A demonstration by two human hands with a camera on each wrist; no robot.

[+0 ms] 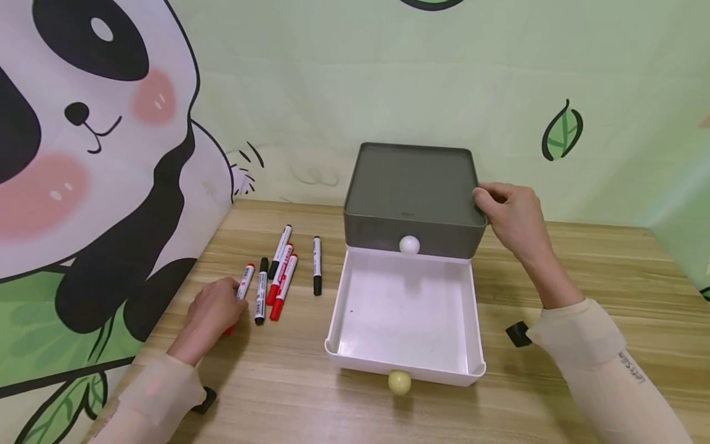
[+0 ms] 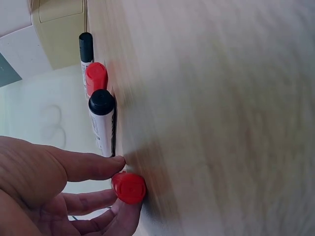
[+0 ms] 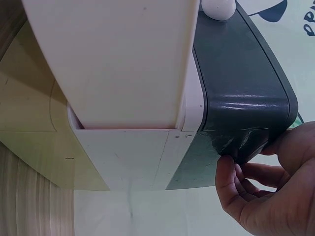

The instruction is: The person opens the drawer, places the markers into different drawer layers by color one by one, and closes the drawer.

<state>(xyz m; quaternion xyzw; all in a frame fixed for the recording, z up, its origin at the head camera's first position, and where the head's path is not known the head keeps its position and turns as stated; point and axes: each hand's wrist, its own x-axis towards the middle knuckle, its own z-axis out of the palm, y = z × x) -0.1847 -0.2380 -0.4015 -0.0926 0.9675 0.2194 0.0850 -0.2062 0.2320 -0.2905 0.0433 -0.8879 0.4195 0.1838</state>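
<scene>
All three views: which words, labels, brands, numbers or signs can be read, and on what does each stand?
"Lets…" on the right sleeve; its ending is too blurred.
Markers: printing too small to read.
Dark grey box: small mark on top, unreadable.
Backdrop, right wrist view: dark letters, cut off, not certain.

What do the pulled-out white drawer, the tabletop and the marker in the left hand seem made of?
White drawer: probably moulded plastic, slightly glossy, judging by soft reflections and rounded corners.
Tabletop: wood or printed laminate, satin; grain visible, material uncertain.
Red-capped marker: likely plastic, its cap smooth and faintly shiny.
</scene>
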